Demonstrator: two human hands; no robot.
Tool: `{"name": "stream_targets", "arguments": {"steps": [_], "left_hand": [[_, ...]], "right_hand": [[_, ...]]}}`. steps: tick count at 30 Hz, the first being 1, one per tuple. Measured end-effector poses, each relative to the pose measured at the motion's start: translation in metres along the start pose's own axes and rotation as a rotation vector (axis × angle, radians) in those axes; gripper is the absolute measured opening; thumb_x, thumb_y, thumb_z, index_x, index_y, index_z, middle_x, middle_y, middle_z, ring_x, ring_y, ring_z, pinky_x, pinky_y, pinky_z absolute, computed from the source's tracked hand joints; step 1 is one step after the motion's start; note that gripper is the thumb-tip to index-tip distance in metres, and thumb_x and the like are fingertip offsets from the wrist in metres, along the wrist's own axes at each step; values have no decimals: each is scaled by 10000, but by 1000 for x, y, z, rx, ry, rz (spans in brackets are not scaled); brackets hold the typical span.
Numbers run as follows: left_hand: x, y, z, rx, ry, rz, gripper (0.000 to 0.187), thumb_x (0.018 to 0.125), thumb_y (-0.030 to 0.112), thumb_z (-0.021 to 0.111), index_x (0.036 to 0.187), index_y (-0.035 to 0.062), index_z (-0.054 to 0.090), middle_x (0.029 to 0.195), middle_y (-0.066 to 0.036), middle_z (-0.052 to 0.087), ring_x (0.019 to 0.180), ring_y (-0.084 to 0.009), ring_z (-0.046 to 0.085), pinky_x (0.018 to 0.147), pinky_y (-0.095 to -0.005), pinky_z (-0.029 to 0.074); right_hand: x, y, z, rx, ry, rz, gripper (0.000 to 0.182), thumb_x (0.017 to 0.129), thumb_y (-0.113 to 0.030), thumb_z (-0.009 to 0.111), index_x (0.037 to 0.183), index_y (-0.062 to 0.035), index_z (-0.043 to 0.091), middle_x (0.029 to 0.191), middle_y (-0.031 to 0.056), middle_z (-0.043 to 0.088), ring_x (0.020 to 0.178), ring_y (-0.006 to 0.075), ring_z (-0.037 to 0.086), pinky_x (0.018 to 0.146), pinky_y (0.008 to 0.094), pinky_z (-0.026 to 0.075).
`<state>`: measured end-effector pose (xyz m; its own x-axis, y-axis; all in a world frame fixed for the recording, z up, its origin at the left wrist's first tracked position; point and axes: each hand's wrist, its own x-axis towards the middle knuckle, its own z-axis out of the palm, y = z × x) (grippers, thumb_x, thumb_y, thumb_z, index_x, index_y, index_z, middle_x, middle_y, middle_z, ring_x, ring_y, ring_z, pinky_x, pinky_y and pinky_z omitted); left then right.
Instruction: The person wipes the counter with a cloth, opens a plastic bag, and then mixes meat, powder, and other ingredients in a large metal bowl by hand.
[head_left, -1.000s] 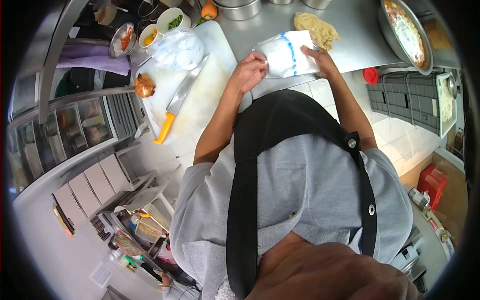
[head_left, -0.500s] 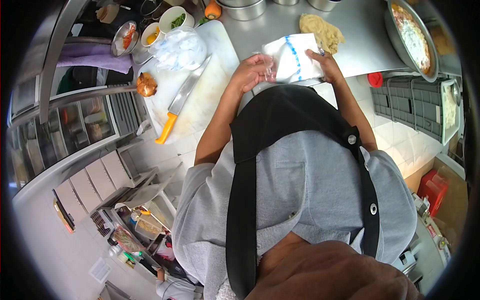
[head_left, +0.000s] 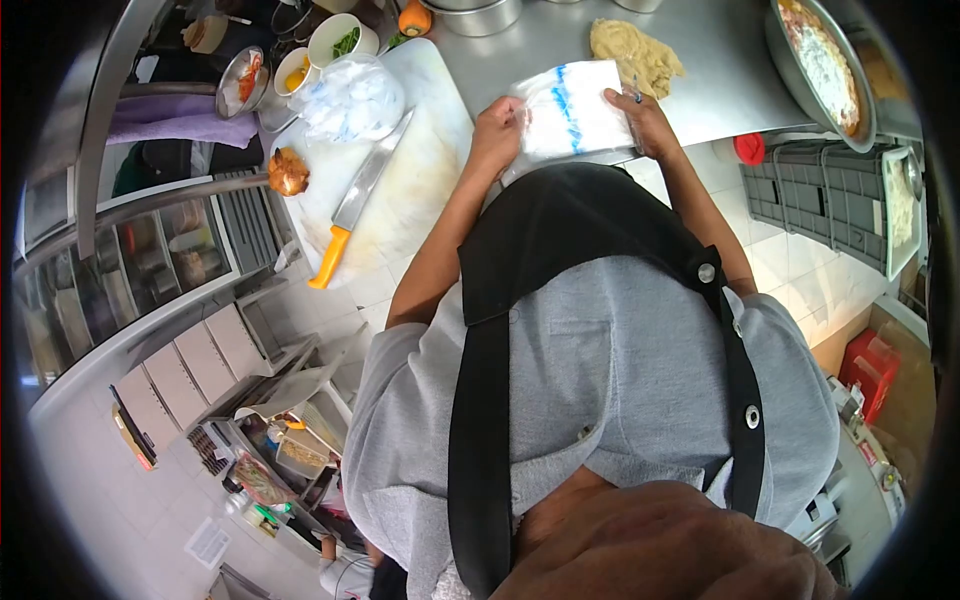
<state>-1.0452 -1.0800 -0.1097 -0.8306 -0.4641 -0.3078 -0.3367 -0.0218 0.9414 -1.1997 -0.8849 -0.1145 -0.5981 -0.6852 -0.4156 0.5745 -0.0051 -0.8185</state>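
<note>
Between my two hands, at the counter's front edge, is a white package [head_left: 572,112] in clear plastic with a blue stripe down it. My left hand [head_left: 500,125] pinches its left edge with curled fingers. At its right side my right hand [head_left: 640,112] grips the upper corner, thumb on top. Just behind the package lies a crumpled tan cloth [head_left: 636,58] on the steel counter [head_left: 545,45]. A knife [head_left: 362,190] with a yellow handle rests on the white cutting board [head_left: 425,170], to the left of my left hand.
A clear plastic bag [head_left: 352,98] with white contents lies on the board, near an onion [head_left: 288,172] and small bowls [head_left: 342,42]. A large metal pan of food [head_left: 820,70] is at the right, above grey crates [head_left: 820,195]. Another person [head_left: 345,572] shows at the bottom left.
My left hand has closed from spread fingers onto the package's left edge. The package has shifted slightly left and lies flatter between my hands.
</note>
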Motion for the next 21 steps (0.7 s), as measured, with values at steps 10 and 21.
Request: {"name": "stream_targets", "arguments": {"steps": [10,21], "left_hand": [[-6,11,1,302,252,347,144,843,45,520,970,16,581,945,-191,615,871,-338,595,759,-368,468],[-9,29,-1,167,155,493,74,881,33,507,948,24,536,840,-93,563,776,-197,549,722,-302,446]], "right_hand": [[-21,-22,16,-350,179,-34,487,832,-231,657,1188,62,498,1041,126,617,942,188,596,853,280,448],[19,-1,59,-1387,-203,-640,589,677,-345,750,1184,-117,553,1400,89,377,1353,315,222,1099,490,137]]}}
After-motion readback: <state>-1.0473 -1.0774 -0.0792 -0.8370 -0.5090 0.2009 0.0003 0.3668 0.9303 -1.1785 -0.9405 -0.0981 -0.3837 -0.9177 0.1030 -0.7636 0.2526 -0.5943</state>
